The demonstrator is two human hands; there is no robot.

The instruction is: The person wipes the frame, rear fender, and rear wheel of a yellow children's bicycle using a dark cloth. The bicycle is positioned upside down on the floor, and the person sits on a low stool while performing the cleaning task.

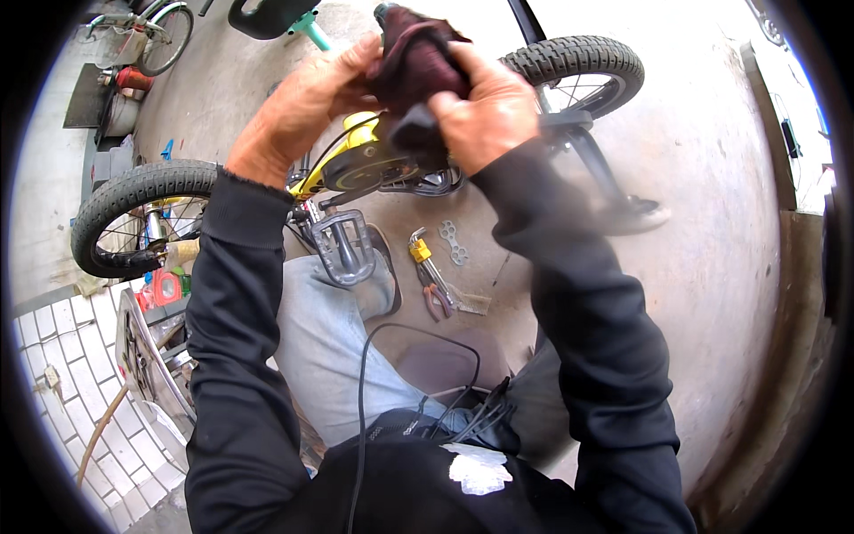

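Observation:
A crumpled dark maroon cloth [420,64] is bunched between my two hands, above a small yellow-framed bicycle [360,133]. My left hand [311,102] grips its left side with bent fingers. On the other side, my right hand [491,111] is closed around the cloth, thumb pressed in. A dark rounded tip pokes out at the cloth's upper end; what it belongs to is hidden. Below the hands are the bicycle's round chain cover [365,165] and a grey pedal [343,247]. Knobby tyres show at left [96,218] and upper right [583,64].
On the floor between my legs lie a hex key set [420,251] in a yellow holder, pliers [436,301], a flat multi-hole wrench [454,242] and a small brush-like piece [471,301]. A black saddle [262,18] on a teal post is at the top. Another bicycle [160,36] stands far left.

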